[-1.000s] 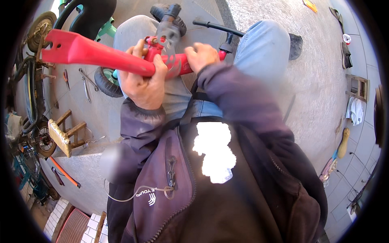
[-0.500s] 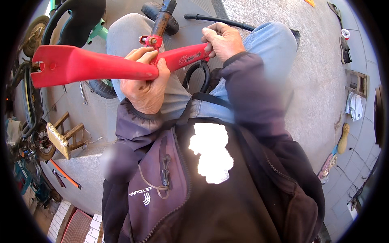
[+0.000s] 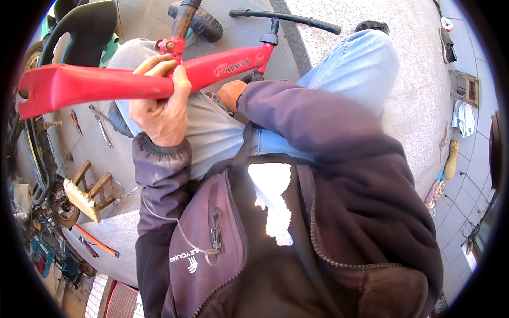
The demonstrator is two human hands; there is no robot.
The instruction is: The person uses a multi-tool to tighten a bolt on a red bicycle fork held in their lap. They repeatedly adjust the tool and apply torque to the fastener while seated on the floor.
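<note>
One red frame (image 3: 204, 74) snug in the left grip (image 3: 160, 114), right grip (image 3: 230, 95) near it, its hold unclear

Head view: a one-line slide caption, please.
Left hand grips a red frame over the jeans, right hand close beside it, wrenches on the floor.

The frame (image 3: 209, 72) spans above your lap (image 3: 212, 140); the screwdriver (image 3: 76, 122), wrenches (image 3: 103, 132) and stool (image 3: 82, 200) lie left of you, the shoe (image 3: 448, 45) right.

Dark script (image 3: 232, 67) marks the red frame (image 3: 116, 84) right of the left fingers (image 3: 157, 68); white lettering (image 3: 183, 255) and logo (image 3: 193, 264), the jacket (image 3: 218, 267) below.
</note>
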